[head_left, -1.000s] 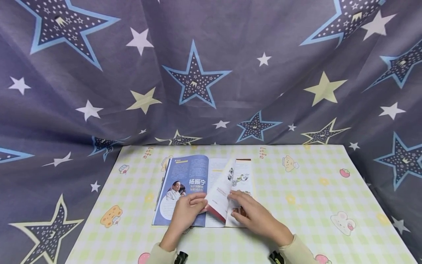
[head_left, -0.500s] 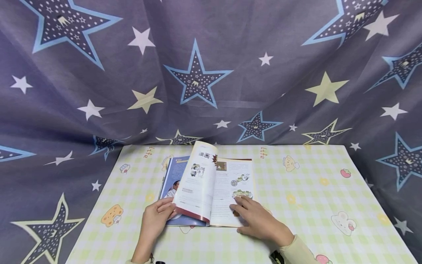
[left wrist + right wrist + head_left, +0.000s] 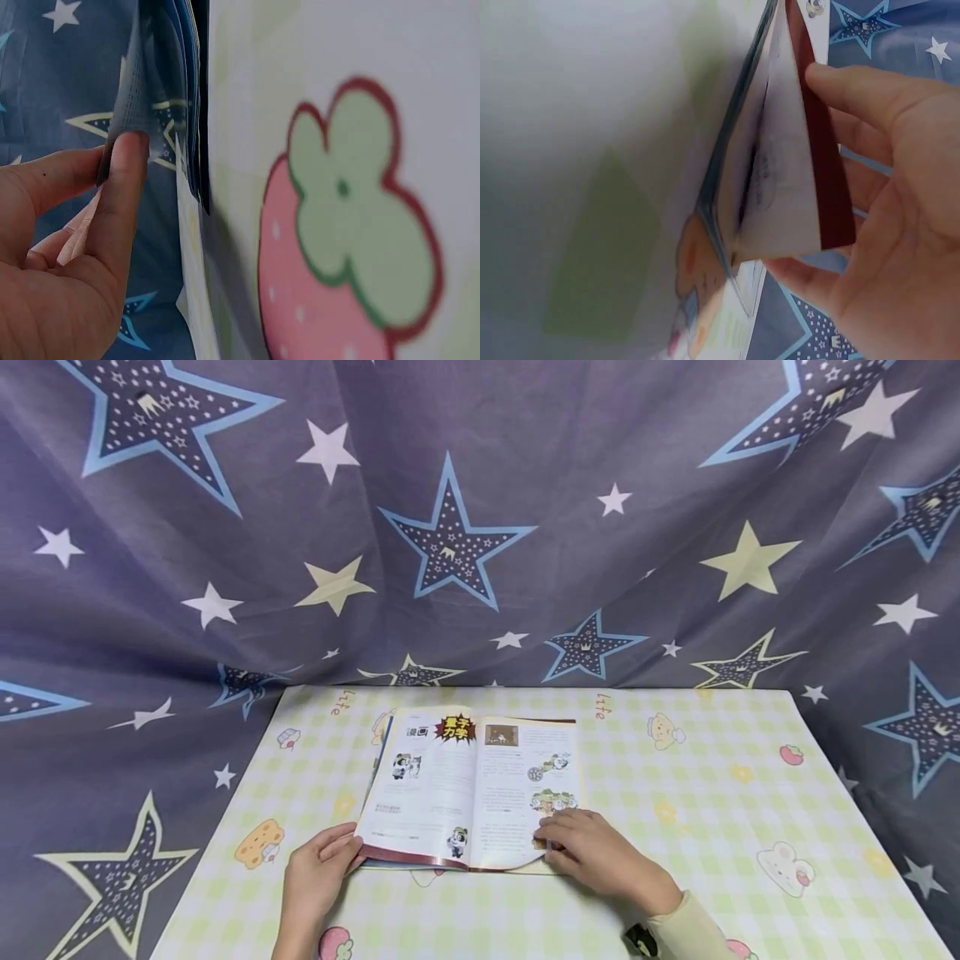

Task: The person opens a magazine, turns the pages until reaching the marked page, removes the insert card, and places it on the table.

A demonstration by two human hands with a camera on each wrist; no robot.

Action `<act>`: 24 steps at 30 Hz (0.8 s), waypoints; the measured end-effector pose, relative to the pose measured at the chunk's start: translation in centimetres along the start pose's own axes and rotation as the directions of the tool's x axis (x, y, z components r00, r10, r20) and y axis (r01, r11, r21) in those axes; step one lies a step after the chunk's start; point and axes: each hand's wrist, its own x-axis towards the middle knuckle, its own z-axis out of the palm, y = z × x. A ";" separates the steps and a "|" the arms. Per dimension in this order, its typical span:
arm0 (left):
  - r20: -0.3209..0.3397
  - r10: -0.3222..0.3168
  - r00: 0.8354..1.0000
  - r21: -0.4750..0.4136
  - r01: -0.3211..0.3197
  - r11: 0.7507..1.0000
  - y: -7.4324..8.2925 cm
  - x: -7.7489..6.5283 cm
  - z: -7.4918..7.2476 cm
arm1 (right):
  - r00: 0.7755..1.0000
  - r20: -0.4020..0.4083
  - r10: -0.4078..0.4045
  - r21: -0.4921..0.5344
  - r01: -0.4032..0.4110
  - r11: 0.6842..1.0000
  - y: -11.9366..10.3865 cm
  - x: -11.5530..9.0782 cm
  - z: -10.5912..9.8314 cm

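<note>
An open magazine (image 3: 427, 777) lies on the table, with comic drawings and text on both pages. At its lower left corner, my left hand (image 3: 318, 868) pinches the page (image 3: 127, 97) between thumb and forefinger, seen also in the left wrist view. Over the lower right corner lies my right hand (image 3: 603, 860). In the right wrist view the lifted right page (image 3: 791, 172) with its dark red border sits between the thumb and the fingers of that hand (image 3: 896, 172). Parts of the fingertips behind the page are hidden.
A green and white checked tablecloth (image 3: 697, 827) with cartoon prints covers the table. Behind and at both sides hangs a dark curtain (image 3: 555, 560) with stars. A pale sleeve (image 3: 690, 931) covers the right forearm.
My left hand has carried a page over from right to left, so it now covers the blue portrait page. The right hand stays on the right page, whose lower corner has lifted.
</note>
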 end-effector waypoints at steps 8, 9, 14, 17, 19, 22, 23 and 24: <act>-0.075 0.060 0.995 0.166 -0.047 0.985 0.0 -0.1 -0.3 | 0.992 -0.121 0.039 0.050 -0.033 0.998 1.0 -0.3 -0.8; -0.080 0.068 0.994 0.169 -0.054 0.984 0.0 -0.1 -0.3 | 0.990 -0.130 0.059 0.048 -0.053 0.997 1.0 -0.4 -0.9; -0.089 0.084 0.993 0.145 -0.070 0.987 0.3 0.0 -0.1 | 0.966 -0.203 0.162 0.072 -0.150 0.986 1.5 -0.6 -1.1; -0.083 0.066 0.994 0.130 -0.055 0.990 0.5 0.0 0.1 | 0.941 -0.279 0.191 0.071 -0.178 0.981 1.7 -0.7 -1.2; -0.072 0.057 0.996 0.132 -0.047 0.990 0.7 0.0 0.3 | 0.921 -0.340 0.188 0.044 -0.185 0.982 1.8 -0.8 -1.2; -0.050 0.052 0.997 0.144 -0.045 0.989 1.0 0.0 0.7 | 0.892 -0.408 0.193 0.014 -0.205 0.979 1.9 -0.8 -1.1; -0.043 0.056 0.998 0.150 -0.049 0.987 1.2 0.0 0.9 | 0.886 -0.417 0.205 0.010 -0.221 0.975 1.9 -0.8 -1.1; -0.035 0.060 0.998 0.156 -0.054 0.986 1.3 0.0 1.1 | 0.881 -0.420 0.219 0.018 -0.233 0.972 1.8 -0.8 -1.1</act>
